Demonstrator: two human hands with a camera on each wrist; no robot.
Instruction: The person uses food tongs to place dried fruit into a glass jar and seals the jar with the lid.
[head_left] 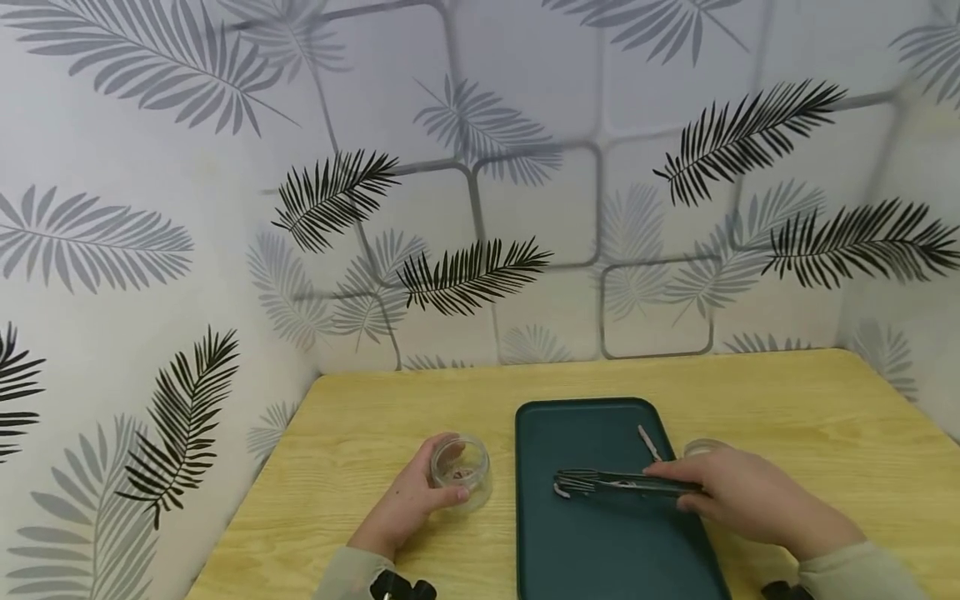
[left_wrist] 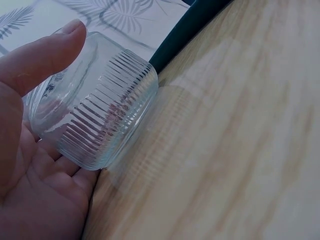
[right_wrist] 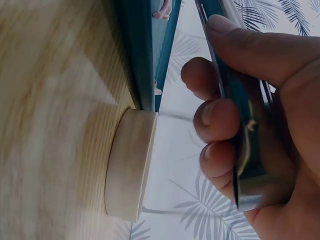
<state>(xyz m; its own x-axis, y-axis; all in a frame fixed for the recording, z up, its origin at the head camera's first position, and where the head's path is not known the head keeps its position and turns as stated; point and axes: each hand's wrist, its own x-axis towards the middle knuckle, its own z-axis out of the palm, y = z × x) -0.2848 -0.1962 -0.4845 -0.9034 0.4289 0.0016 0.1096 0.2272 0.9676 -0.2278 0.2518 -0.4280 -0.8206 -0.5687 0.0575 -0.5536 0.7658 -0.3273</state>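
My left hand holds a small clear glass jar upright on the table, left of the tray, with thumb and fingers around its side. Ribs run down the wall of the jar, and some small reddish bits show through it. My right hand grips metal tongs, which reach leftward over the dark green tray. A small pale curved piece is at the tongs' tips; whether they pinch it I cannot tell. Another thin pinkish strip lies farther back on the tray.
A round wooden lid-like disc sits on the table just right of the tray, partly behind my right hand in the head view. The yellow wood-grain table meets a leaf-patterned wall covering at its back edge.
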